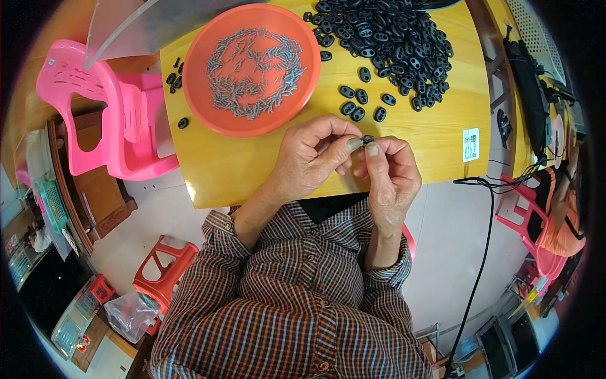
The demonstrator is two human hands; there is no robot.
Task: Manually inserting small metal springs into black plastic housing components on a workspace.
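Observation:
Both hands meet over the near edge of the yellow table (435, 151). Thumb and fingertips of my left hand (309, 158) pinch one side of a small black oval piece with holes (368, 138). My right hand (390, 180) grips its other side between thumb and forefinger. Most of the piece is hidden by the fingertips. Just beyond the hands lie several loose black two-holed oval pieces (380, 114). To their left is a wide orange-red basin (202, 110) with many small grey metal pins or screws (246, 101) spread over its bottom.
A big heap of black oval pieces (410, 57) covers the table's far right. A few more (183, 123) lie left of the basin. Clear plastic sheeting (126, 25) hangs at the far left, by a pink chair (117, 120). A red stool (165, 268) and black cable (486, 246) are on the floor.

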